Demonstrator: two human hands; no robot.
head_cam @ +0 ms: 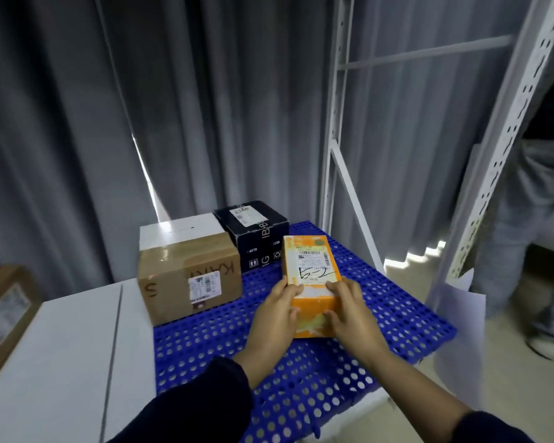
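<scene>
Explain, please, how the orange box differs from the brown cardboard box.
The orange box is slimmer and brightly printed; the brown cardboard box is bulkier and plain. The left hand and right hand grip the orange box; the brown cardboard box sits untouched. Both carry white shipping labels.

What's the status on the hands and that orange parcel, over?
Left hand, right hand both grip orange parcel at near end. Parcel label up over blue perforated pallet. Black box close at far left corner, contact unclear.
</scene>
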